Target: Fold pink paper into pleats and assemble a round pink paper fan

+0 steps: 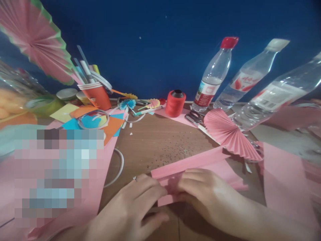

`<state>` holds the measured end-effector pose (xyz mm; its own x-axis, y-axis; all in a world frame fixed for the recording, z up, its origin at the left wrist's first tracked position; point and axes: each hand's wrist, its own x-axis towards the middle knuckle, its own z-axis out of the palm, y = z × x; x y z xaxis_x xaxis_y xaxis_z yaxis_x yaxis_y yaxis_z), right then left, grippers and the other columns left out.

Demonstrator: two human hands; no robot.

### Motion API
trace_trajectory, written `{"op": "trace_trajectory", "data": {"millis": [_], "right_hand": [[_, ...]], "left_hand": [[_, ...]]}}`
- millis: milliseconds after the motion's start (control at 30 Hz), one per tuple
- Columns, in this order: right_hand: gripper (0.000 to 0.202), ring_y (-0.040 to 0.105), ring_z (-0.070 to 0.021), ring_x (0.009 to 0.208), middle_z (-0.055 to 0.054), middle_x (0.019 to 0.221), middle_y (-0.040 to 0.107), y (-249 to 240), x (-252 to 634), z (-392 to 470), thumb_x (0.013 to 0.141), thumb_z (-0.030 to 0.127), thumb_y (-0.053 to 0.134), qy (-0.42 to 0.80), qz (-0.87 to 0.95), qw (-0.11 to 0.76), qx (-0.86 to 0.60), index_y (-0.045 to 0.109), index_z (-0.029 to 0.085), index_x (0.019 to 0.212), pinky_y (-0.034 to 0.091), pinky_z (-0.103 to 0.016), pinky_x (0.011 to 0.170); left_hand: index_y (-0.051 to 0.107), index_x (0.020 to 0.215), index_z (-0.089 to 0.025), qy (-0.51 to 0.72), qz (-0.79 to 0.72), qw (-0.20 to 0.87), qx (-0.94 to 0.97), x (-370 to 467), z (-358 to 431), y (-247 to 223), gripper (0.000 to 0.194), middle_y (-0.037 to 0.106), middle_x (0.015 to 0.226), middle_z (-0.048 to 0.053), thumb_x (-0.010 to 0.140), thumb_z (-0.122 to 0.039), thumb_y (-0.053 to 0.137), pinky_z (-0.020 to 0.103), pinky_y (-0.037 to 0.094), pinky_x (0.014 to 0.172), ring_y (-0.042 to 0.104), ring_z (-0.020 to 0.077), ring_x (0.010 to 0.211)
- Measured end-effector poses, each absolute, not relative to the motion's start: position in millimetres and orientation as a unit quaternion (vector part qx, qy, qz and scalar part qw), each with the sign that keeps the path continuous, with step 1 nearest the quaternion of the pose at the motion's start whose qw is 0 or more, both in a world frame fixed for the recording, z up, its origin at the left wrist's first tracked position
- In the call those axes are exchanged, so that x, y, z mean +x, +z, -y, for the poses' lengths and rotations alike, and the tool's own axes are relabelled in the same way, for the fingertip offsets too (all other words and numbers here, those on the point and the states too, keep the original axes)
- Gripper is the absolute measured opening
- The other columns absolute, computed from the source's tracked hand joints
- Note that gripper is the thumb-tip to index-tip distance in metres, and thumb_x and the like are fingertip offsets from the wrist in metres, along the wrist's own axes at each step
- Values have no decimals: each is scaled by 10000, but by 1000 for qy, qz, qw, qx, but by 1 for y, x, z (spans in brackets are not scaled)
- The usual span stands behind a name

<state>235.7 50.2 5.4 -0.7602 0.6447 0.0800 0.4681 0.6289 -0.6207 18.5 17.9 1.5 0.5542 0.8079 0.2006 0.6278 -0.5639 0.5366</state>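
A pink paper sheet (210, 169) with creases across it lies on the wooden table in front of me. My left hand (140, 201) rests at its left end, a ring on one finger, fingers bent over the paper's edge and thumb apart below. My right hand (200, 187) has its fingers curled round the sheet's near part, pressed together on it; the fingertips are partly hidden. Beyond the right hand a pleated pink paper fan (232, 134) lies spread out.
A red thread spool (175, 103) and three plastic bottles (213, 77) stand along the blue wall. Scissors (194, 117) lie near them. At left are an orange cup (96, 97) of pens, coloured papers (112, 125) and a white ring-shaped strip (121, 164). Pink sheets (286, 177) lie at right.
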Motion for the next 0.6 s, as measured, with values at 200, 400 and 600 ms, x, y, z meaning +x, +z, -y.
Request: {"op": "trace_trajectory", "data": {"millis": [200, 400, 600], "right_hand": [[91, 563, -137, 716, -5, 736, 624, 11, 233, -45, 856, 184, 513, 280, 887, 146, -336, 601, 189, 832, 413, -241, 652], [86, 570, -154, 703, -34, 720, 617, 8, 234, -42, 850, 231, 529, 162, 923, 195, -291, 594, 175, 849, 430, -260, 653], [179, 561, -152, 682, -40, 702, 603, 8, 234, -40, 897, 187, 423, 121, 927, 224, -274, 598, 169, 865, 434, -265, 652]], "left_hand": [[586, 913, -262, 250, -416, 254, 836, 19, -16, -2, 175, 632, 856, -37, 789, -138, 589, 214, 464, 740, 593, 111, 804], [574, 809, -226, 260, -440, 271, 816, 20, -17, -1, 94, 611, 751, -37, 809, -136, 545, 204, 462, 661, 581, 98, 693], [560, 826, -234, 254, -451, 260, 815, 18, -16, -3, 104, 597, 728, -49, 792, -136, 562, 200, 447, 599, 562, 93, 648]]}}
